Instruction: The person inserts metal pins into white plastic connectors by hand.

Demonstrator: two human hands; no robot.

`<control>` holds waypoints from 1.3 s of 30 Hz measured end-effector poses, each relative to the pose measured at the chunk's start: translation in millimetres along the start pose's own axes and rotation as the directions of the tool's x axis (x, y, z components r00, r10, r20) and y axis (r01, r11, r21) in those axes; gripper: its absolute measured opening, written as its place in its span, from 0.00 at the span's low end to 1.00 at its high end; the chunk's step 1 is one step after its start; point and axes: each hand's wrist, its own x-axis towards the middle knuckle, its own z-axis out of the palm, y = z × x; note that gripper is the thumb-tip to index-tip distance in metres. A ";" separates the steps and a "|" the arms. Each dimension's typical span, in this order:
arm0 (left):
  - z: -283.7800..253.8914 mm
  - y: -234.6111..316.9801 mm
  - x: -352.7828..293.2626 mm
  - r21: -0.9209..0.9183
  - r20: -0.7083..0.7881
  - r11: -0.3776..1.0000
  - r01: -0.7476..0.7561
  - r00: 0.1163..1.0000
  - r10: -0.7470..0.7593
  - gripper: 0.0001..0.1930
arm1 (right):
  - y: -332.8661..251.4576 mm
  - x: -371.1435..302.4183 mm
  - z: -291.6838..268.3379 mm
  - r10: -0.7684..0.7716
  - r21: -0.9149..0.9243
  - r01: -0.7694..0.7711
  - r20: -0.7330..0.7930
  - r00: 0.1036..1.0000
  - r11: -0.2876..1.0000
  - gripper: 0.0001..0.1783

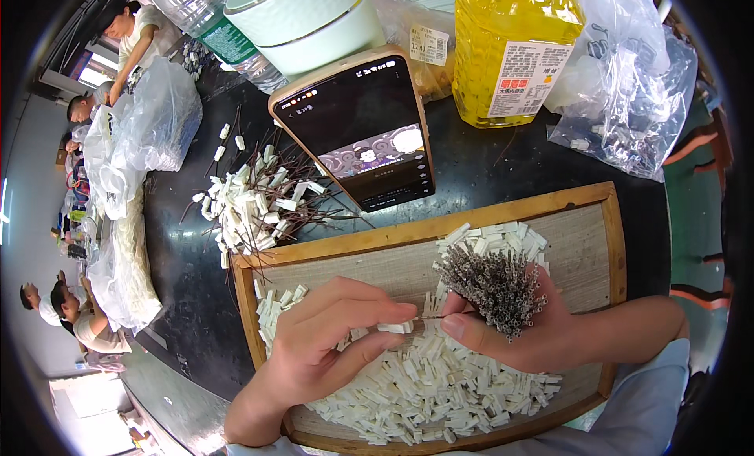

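Observation:
Between the thumb and forefinger of my left hand [314,338] is a small white plastic connector housing [395,328]. My right hand [526,338] is closed round a thick bundle of wires [495,289] whose bare metal ends point up. From its thumb and finger one thin wire end [430,318] reaches toward the housing; whether it has entered it I cannot tell. Both hands are over a wood-framed tray [369,271], where many loose white housings [440,385] lie heaped below and beside them.
Past the tray's far left corner lies a pile of dark wires with white housings [255,201]. A phone [361,134] with a lit screen leans against a pale green container [306,28]. A yellow liquid bottle [510,55] and clear plastic bags [628,87] stand behind. Other people sit at far left.

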 end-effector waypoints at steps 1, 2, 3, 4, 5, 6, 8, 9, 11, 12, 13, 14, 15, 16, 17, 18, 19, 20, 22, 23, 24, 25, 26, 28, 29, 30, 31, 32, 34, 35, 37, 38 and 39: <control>0.5 0.6 0.5 0.001 0.007 1.000 0.012 1.000 -0.012 0.13 | 0.1 -0.4 0.1 0.001 0.000 -0.001 -0.002 1.000 1.000 0.09; 0.6 0.6 0.7 0.000 0.007 1.000 0.012 1.000 -0.012 0.13 | -0.1 -0.8 0.3 -0.022 -0.018 0.022 -0.003 1.000 1.000 0.10; 0.5 0.5 0.9 0.004 0.010 1.000 0.011 1.000 -0.011 0.13 | -0.6 -1.2 0.4 -0.044 -0.036 0.044 -0.005 0.999 0.998 0.11; 0.5 0.5 0.4 0.010 0.013 1.000 0.013 1.000 -0.013 0.14 | -0.8 -1.5 0.6 -0.043 -0.035 0.043 -0.004 0.999 0.998 0.11; 0.4 0.5 0.0 0.010 0.013 1.000 0.014 1.000 -0.015 0.14 | -1.2 -2.1 0.7 -0.037 -0.059 0.037 0.013 0.999 0.998 0.13; 0.3 0.6 -0.4 0.016 0.003 1.000 0.006 1.000 -0.006 0.13 | -1.3 -2.6 0.8 -0.030 -0.083 0.032 0.028 0.999 0.996 0.14; 0.7 -0.1 -0.6 0.021 -0.006 1.000 -0.002 1.000 0.002 0.13 | 3.3 -2.6 1.9 -0.035 0.007 0.035 0.021 0.999 0.999 0.09; 1.4 -1.4 -0.8 0.015 0.006 0.999 -0.031 0.999 0.031 0.14 | 5.2 -2.9 1.9 -0.041 0.096 0.039 0.014 0.999 0.995 0.07; 2.5 -3.6 -1.4 0.010 0.017 0.998 -0.059 0.998 0.059 0.14 | 5.0 -3.0 1.5 -0.035 0.073 0.034 0.008 0.999 0.997 0.07; 4.1 -5.0 -2.1 -0.005 0.038 0.997 -0.075 0.996 0.075 0.14 | 5.1 -2.8 1.1 -0.028 0.050 0.028 0.002 1.000 0.998 0.07; 4.9 -6.2 -2.2 -0.021 0.060 0.996 -0.092 0.994 0.093 0.14 | 3.8 -1.9 1.0 -0.026 0.050 0.026 -0.001 1.000 0.998 0.07; 6.3 -6.6 -2.0 -0.025 0.061 0.996 -0.091 0.994 0.092 0.14 | 1.9 -0.7 0.9 -0.001 0.063 0.000 0.015 1.000 0.998 0.07; 8.3 -6.7 -1.7 -0.017 0.062 0.996 -0.091 0.994 0.092 0.14 | 1.3 0.9 0.7 0.026 0.076 -0.028 0.032 0.999 0.997 0.08; 9.5 -1.7 -2.2 0.003 0.063 0.995 -0.099 0.993 0.098 0.14 | 2.1 -1.1 0.3 0.018 0.076 -0.020 0.034 0.999 0.997 0.08; 9.4 2.8 -2.4 0.010 0.062 0.995 -0.103 0.993 0.102 0.14 | 4.6 -2.6 -1.3 -0.035 -0.042 0.038 0.057 0.998 0.998 0.08; 9.0 7.4 -2.7 0.025 0.079 0.994 -0.104 0.992 0.102 0.14 | 5.4 -4.8 -1.9 -0.086 -0.159 0.098 0.085 0.993 0.982 0.08; 8.0 6.5 -1.2 0.031 0.097 0.994 -0.101 0.990 0.098 0.13 | 5.5 -3.0 -2.1 -0.084 -0.159 0.096 0.085 0.993 0.983 0.08; 7.3 6.0 -0.4 0.031 0.095 0.994 -0.100 0.991 0.097 0.13 | 5.2 -1.6 -1.9 -0.112 -0.131 0.123 0.087 0.990 0.984 0.08; 6.3 4.4 0.3 0.062 0.080 0.994 -0.094 0.993 0.089 0.12 | 6.5 0.5 -3.7 -0.138 -0.103 0.147 0.092 0.986 0.984 0.09; 2.2 3.5 0.4 0.062 0.077 0.994 -0.091 0.993 0.086 0.12 | 8.5 1.3 -6.7 -0.104 -0.105 0.120 0.144 0.984 0.987 0.12; -6.6 2.7 0.2 0.147 0.060 0.983 -0.110 0.993 0.102 0.13 | 9.5 2.7 -8.3 -0.071 -0.109 0.094 0.196 0.978 0.990 0.17; -16.7 4.7 -1.2 0.233 0.047 0.963 -0.132 0.991 0.125 0.14 | 1.8 0.6 -5.3 -0.075 -0.110 0.098 0.197 0.978 0.989 0.17; -29.0 -0.1 -2.4 0.310 -0.020 0.943 -0.117 0.991 0.130 0.14 | -8.8 1.4 -2.1 0.038 -0.117 -0.023 0.124 0.992 0.993 0.16; -53.3 -9.4 -6.7 0.368 -0.232 0.929 0.028 0.971 0.062 0.12 | -12.4 1.4 0.4 0.150 -0.118 -0.143 0.051 0.987 0.983 0.16; -59.5 -12.0 -5.1 0.589 -0.360 0.800 0.114 0.923 0.134 0.11 | -8.8 0.8 1.0 0.145 -0.053 -0.143 0.028 0.989 0.988 0.15; -62.3 -11.4 -1.5 0.663 -0.422 0.722 0.199 0.896 0.140 0.10 | -6.8 0.2 1.4 0.141 0.013 -0.141 0.004 0.990 0.990 0.15; -67.4 -14.8 -4.9 0.677 -0.432 0.693 0.248 0.896 0.101 0.09 | -6.6 -0.4 1.5 0.140 0.012 -0.140 0.008 0.990 0.990 0.15; -73.7 -19.8 -8.9 0.689 -0.443 0.662 0.295 0.894 0.063 0.08 | -6.5 -0.8 1.5 0.145 0.027 -0.145 0.012 0.989 0.989 0.14; -77.4 -21.3 -17.4 0.667 -0.440 0.618 0.416 0.889 -0.125 0.08 | -6.9 -0.7 1.9 0.150 0.041 -0.151 0.020 0.988 0.988 0.14; -78.0 -22.2 -20.8 0.646 -0.428 0.553 0.526 0.849 -0.308 0.08 | -7.5 -0.5 2.3 0.152 0.056 -0.152 0.014 0.988 0.987 0.14; -76.6 -29.1 -22.7 0.700 -0.391 0.513 0.497 0.868 -0.307 0.08 | -7.3 -0.2 1.9 0.152 0.069 -0.152 0.011 0.988 0.986 0.14; -76.2 -30.7 -22.4 0.750 -0.348 0.475 0.460 0.885 -0.308 0.09 | -6.2 -0.1 0.8 0.159 0.057 -0.160 0.024 0.987 0.985 0.13; -76.9 -28.7 -20.1 0.697 -0.335 0.535 0.477 0.877 -0.345 0.10 | -5.7 0.1 0.3 0.166 0.046 -0.168 0.038 0.985 0.985 0.13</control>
